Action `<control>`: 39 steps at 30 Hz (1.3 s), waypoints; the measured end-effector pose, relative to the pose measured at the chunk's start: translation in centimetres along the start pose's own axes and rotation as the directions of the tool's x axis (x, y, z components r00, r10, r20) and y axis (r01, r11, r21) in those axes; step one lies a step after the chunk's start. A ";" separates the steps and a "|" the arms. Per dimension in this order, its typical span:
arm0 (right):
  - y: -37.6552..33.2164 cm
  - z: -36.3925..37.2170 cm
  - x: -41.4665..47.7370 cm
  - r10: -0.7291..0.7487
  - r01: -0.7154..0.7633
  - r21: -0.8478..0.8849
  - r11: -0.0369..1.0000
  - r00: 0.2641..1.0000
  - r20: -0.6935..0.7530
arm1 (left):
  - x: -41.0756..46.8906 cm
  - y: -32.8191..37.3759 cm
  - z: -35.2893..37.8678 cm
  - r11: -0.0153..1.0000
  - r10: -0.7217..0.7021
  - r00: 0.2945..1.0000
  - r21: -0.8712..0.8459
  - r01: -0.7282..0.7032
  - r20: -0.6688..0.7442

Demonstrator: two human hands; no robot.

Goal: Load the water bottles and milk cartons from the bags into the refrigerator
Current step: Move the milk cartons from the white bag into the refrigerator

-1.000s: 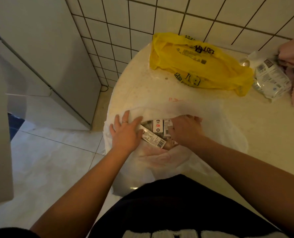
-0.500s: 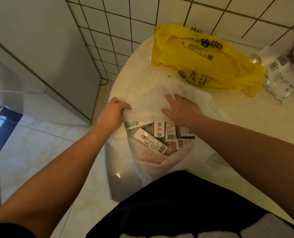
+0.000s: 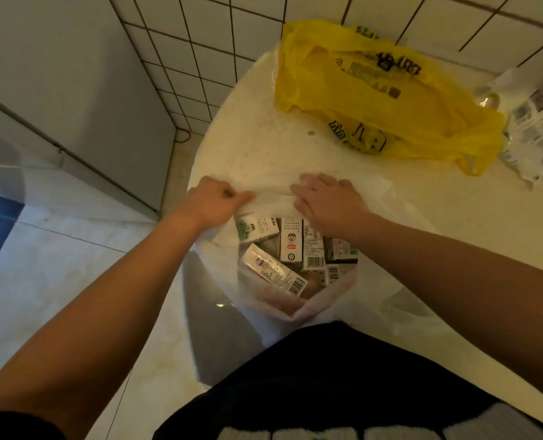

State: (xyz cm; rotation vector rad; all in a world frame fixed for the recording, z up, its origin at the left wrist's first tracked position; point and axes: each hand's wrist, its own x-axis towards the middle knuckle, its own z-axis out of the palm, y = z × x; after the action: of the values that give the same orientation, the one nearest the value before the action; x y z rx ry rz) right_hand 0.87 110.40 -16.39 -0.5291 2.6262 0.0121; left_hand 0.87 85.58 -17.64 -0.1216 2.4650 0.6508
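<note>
A white plastic bag lies open at the near edge of the round cream table. Several small milk cartons with barcodes lie inside its mouth. My left hand grips the bag's far rim at the left, fingers curled into the plastic. My right hand rests flat on the folded-back rim just to the right, fingers spread. A yellow plastic bag lies closed farther back on the table; its contents are hidden.
A grey refrigerator stands to the left against the white tiled wall. Silver-white packets lie at the table's right edge. Pale floor tiles stretch between the table and the refrigerator.
Both hands came out of the bag's mouth and moved to its far rim, pulling the plastic back. More cartons show now. The view has tilted slightly.
</note>
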 end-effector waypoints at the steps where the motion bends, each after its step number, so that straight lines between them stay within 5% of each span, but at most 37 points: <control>1: 0.1 0.5 0.3 -0.009 0.006 0.088 0.996 0.999 0.031 | -0.3 0.1 0.1 0.996 -0.025 0.999 0.092 0.021 0.046; 4: 0.6 1.3 1.1 0.011 -0.042 0.315 0.948 0.995 0.100 | -1.1 -0.5 0.1 0.998 -0.021 0.993 0.064 0.014 0.114; 10: 1.6 1.8 1.3 -0.004 -0.028 0.299 0.954 0.994 0.106 | -2.0 -4.4 -1.0 0.958 0.074 0.990 -0.284 -0.037 0.118; 15: 1.7 2.8 0.7 0.013 -0.029 0.231 0.973 0.997 0.070 | -2.1 -6.6 0.9 0.977 0.184 0.956 -0.066 -0.204 -0.226; 18: 1.4 3.0 -0.3 0.028 -0.034 0.214 0.976 0.999 0.032 | -2.6 -7.6 2.1 0.952 0.264 0.938 0.217 -0.216 -0.224; 20: 1.0 3.0 -1.2 0.020 -0.018 0.148 0.989 1.000 -0.010 | -3.5 -7.3 1.7 0.959 0.239 0.932 0.219 -0.182 -0.271; 24: -0.8 2.5 -3.1 -0.152 0.152 -0.010 0.988 0.975 -0.164 | -6.2 -4.7 1.1 0.909 0.413 0.765 0.163 -0.385 -0.495; 26: -2.4 2.0 -4.0 -0.255 0.253 -0.037 0.967 0.939 -0.229 | -7.0 -3.1 2.0 0.873 0.478 0.809 0.089 -0.479 -0.343; 29: -5.1 2.2 -5.0 -0.380 0.381 -0.039 0.924 0.901 -0.209 | -6.5 -3.3 4.1 0.915 0.404 0.900 0.065 -0.398 -0.163; 34: -7.3 3.6 -6.4 -0.346 0.334 -0.107 0.936 0.932 -0.112 | -6.3 -5.1 5.4 0.953 0.236 0.946 -0.135 -0.270 -0.224; 39: -9.9 3.7 -6.1 -0.209 0.200 -0.133 0.971 0.976 -0.055 | -5.7 -5.8 5.5 0.967 0.192 0.958 -0.125 -0.221 -0.211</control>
State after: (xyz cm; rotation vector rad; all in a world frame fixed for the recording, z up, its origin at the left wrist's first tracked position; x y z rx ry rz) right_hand 11.13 103.83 -16.23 -0.8569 2.6362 0.0976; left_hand 9.70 82.76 -20.87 0.0169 2.6411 0.9532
